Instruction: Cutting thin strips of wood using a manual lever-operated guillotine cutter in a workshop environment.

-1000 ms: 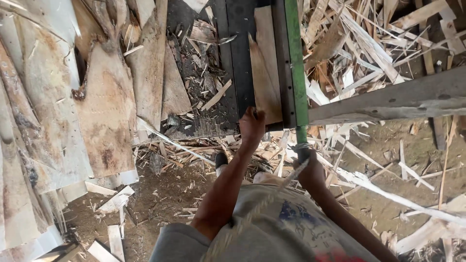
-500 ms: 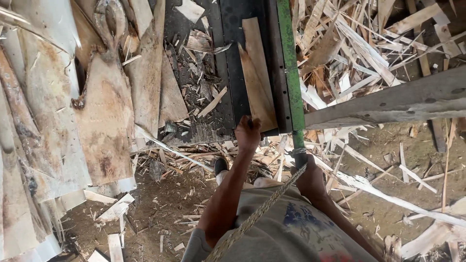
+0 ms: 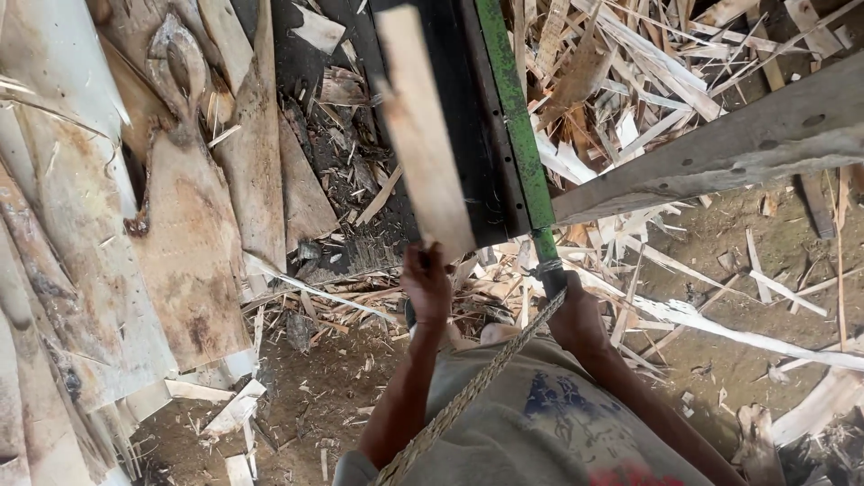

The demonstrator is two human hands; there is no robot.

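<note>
Under the head camera, low in the middle of the picture, the person's left hand (image 3: pixel 426 286) is closing its fingers around the near end of a pale wooden board (image 3: pixel 421 135). The board is leaning away and upward across a dark slab (image 3: pixel 468 117), so gripping it at the bottom end gives the hand leverage over its whole length. To the right, the right hand (image 3: pixel 576 315) is curling around the lower end of a green bar (image 3: pixel 515 117), just where a braided rope (image 3: pixel 477 387) is tied on; the fingers are wrapped shut about the bar, though the fingertips are hidden behind it. The rope is running down across the grey shirt (image 3: pixel 558 432), apparently as a strap.

On the left, wide thin sheets of veneer (image 3: pixel 180 243) are lying overlapped and flat, seemingly stacked apart from the waste. On the right, narrow splintered strips (image 3: pixel 630 81) are heaping up loosely, like offcuts thrown aside, and a grey timber beam (image 3: pixel 720 148) is slanting over them. Chips and bark are littering the dirt floor (image 3: pixel 720 360) between the two piles.
</note>
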